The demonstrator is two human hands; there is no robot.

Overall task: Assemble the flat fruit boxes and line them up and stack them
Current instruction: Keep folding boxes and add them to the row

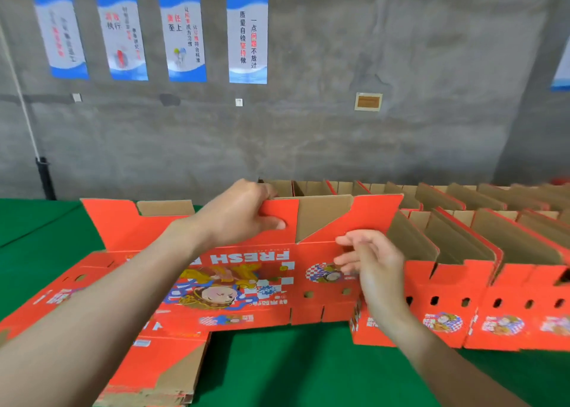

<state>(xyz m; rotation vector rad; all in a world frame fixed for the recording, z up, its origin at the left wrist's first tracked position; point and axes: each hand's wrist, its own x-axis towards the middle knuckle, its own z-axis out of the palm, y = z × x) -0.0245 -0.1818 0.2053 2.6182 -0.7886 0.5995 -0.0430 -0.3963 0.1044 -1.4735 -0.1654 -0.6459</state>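
Backdrop: grey concrete wall (370,129) across the upper frame; four blue-and-white posters (185,35) at upper left
Surface: green table (293,369) filling the lower frame
Task's thing: red flat fruit box (234,283), printed side up, at centre frame; it lies on a stack of flat cartons (154,385) that runs to lower left; its far flap (324,215) is raised upright
Left hand (240,215): clenched on the top edge of that flap, thumb at the handle cut-out
Right hand (376,268): fingers loose and grasping nothing, tips just at the crease below the flap
Finished work: assembled boxes (462,283) in rows at right of frame, touching one another, brown insides showing
Step in hand: likely folding the long wall up along its crease
Doing it well: press the right fingertips along the score line while the left pulls the flap square; keep the fold even from end to end, or the corner tabs will probably not meet their slots
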